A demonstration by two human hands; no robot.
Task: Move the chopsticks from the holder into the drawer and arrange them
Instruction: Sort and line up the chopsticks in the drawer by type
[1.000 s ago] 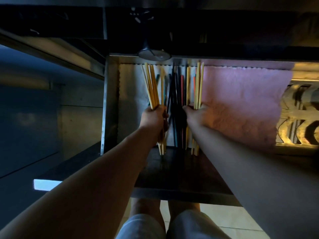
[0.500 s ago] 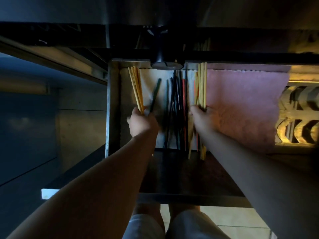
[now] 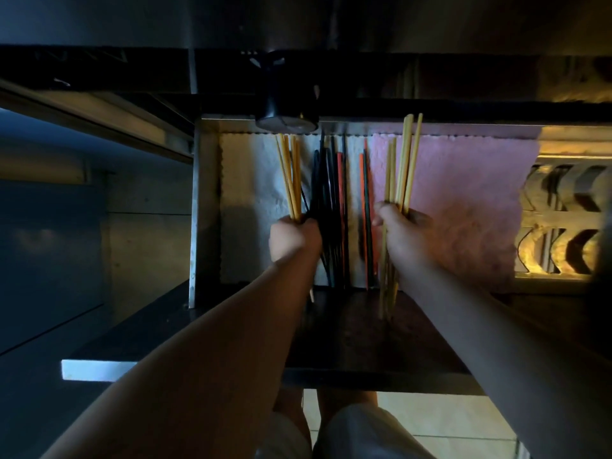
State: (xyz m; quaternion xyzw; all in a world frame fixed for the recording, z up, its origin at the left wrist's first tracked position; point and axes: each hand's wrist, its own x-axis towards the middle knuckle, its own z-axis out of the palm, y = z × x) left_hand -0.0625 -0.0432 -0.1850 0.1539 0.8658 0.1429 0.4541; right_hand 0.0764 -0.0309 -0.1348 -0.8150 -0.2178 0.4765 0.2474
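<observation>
Left hand (image 3: 293,238) grips yellow chopsticks (image 3: 289,177); right hand (image 3: 402,233) grips a second bundle (image 3: 405,160), now drawn rightward off the dark chopsticks (image 3: 331,200): sorting proceeds.

Pink cloth (image 3: 463,207) at 2 o'clock, lying flat, just beside white cloth (image 3: 248,180) at 11 o'clock. Carved lattice (image 3: 559,226) at 3 o'clock, lit yellow. Pale tile floor (image 3: 430,415) at 6 o'clock. Grey steel panel (image 3: 145,243) at 9 o'clock, dim.
</observation>
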